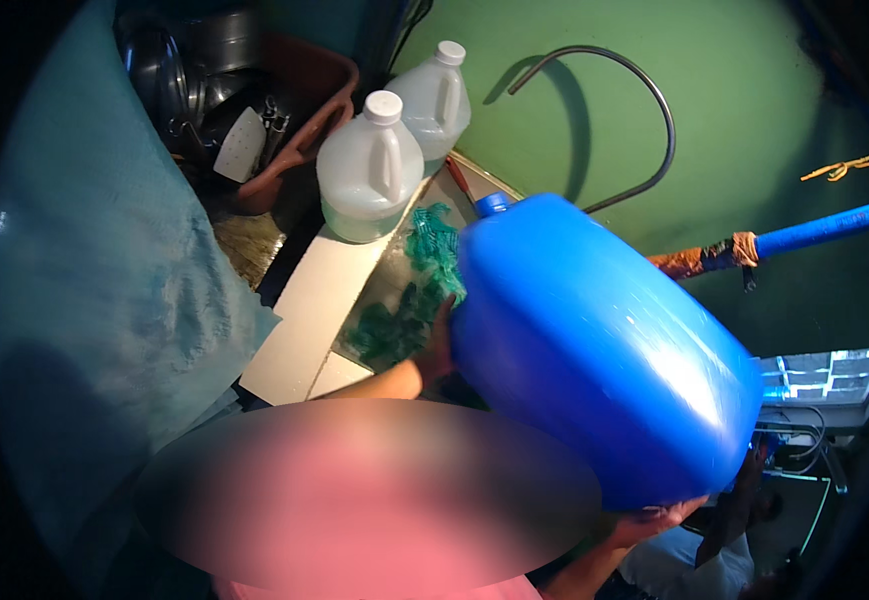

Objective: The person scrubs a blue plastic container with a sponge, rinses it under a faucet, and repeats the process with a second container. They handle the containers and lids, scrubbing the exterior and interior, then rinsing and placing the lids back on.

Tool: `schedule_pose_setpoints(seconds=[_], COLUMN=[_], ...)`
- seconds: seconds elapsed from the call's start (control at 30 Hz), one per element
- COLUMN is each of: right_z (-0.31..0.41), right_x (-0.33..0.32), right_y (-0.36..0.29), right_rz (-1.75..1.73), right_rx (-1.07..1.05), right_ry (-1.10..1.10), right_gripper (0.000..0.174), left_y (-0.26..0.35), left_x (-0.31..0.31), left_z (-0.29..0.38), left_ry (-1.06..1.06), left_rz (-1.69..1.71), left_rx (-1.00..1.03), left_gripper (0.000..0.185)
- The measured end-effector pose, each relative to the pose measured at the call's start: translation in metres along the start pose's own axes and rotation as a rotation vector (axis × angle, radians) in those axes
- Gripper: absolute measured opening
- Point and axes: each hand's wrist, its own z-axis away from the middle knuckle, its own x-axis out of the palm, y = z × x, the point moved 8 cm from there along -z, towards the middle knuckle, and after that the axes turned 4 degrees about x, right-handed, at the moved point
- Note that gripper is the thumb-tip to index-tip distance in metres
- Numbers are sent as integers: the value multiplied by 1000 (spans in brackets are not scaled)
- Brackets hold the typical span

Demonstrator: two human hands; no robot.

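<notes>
A big blue plastic jerrycan (599, 337) is held up at a tilt between both my hands. Its small blue cap (493, 204) points to the upper left. My left hand (438, 341) presses against its left side, partly hidden behind it. At the lower right, my right hand (659, 517) supports the bottom end. Just beyond my left hand, green netting (434, 262) lies bunched in a shallow basin with a white ledge (314, 300). A translucent jug (370, 172) with a white cap and some liquid stands on that ledge, with a similar jug (434, 101) behind it.
A brown plastic tub (299, 150) of dark metal pots and a perforated turner (239, 146) stands at the upper left. Blue-green cloth (134, 225) hangs at left. A bent metal pipe (667, 127) and a blue pipe (817, 229) project near the green wall. Someone in pale clothing (689, 559) is at lower right.
</notes>
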Motion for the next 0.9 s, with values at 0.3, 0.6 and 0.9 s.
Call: schedule_pose_setpoints(seconds=[0.3,0.6,0.9], right_z=[83,-94,-26], right_x=[79,221,427], right_y=[202,191,243], right_rz=[-1396,-344,203], right_rx=[869,748,617], right_ry=[-816,-888,-1344], right_gripper=[58,87,78], left_y=[235,107,67], left_x=[194,178,120], left_z=[112,72,36], left_ry=[-107,-461,-529], left_rz=[-1413,-1950,-2182], left_rx=[1160,1118,900], left_gripper=[53,55,55])
